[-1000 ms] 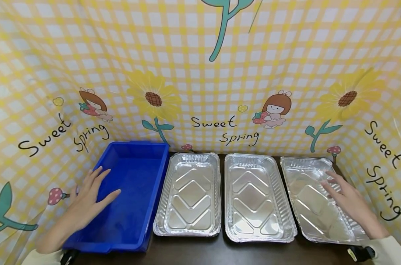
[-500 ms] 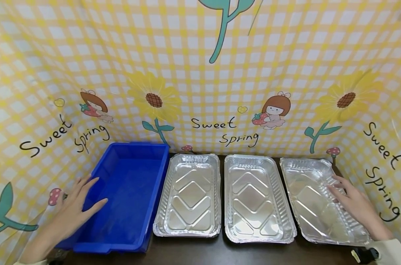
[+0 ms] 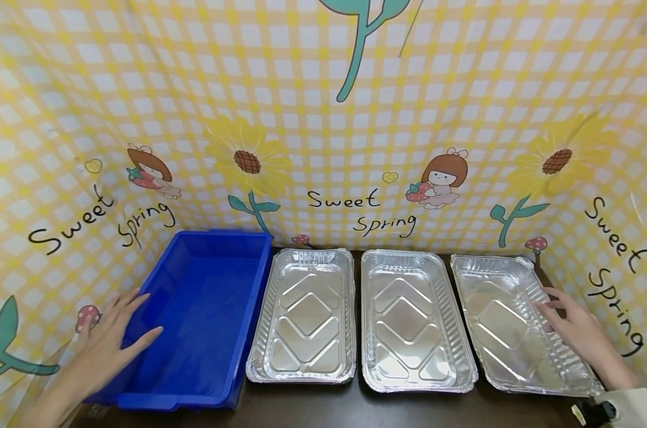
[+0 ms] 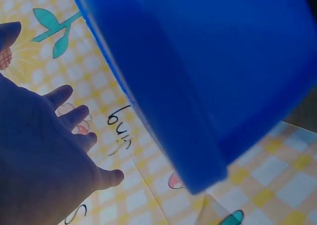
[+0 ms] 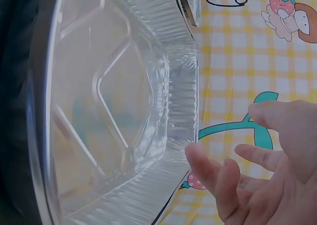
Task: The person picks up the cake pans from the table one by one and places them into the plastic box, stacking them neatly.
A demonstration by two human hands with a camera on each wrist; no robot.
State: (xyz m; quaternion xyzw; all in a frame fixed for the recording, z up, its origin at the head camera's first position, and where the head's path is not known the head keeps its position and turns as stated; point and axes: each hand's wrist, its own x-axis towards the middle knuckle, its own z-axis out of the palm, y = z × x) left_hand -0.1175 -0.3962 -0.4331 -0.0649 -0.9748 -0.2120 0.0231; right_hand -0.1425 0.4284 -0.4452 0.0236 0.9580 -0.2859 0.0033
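Observation:
My left hand (image 3: 104, 339) is at the left side of a deep blue plastic bin (image 3: 205, 321), fingers spread and nothing in them. In the left wrist view this hand (image 4: 49, 145) is apart from the blue wall of the bin (image 4: 163, 81). On the far right, my right hand (image 3: 580, 333) hovers over the right rim of a foil tray (image 3: 502, 327), its fingers loosely bent around nothing. From the right wrist, the hand (image 5: 262, 170) appears beside the ribbed wall of that foil tray (image 5: 183, 96).
Two more foil trays, one left of centre (image 3: 307, 315) and one right of centre (image 3: 409, 321), stand between the bin and the far-right tray. All rest on a dark brown table (image 3: 302, 407). A yellow checked cloth (image 3: 334, 131) encloses the back and sides.
My left hand has drawn left and toward me, from over the bin to its left side. My right hand has shifted a little right, toward the outer rim. Bin and trays have stayed put.

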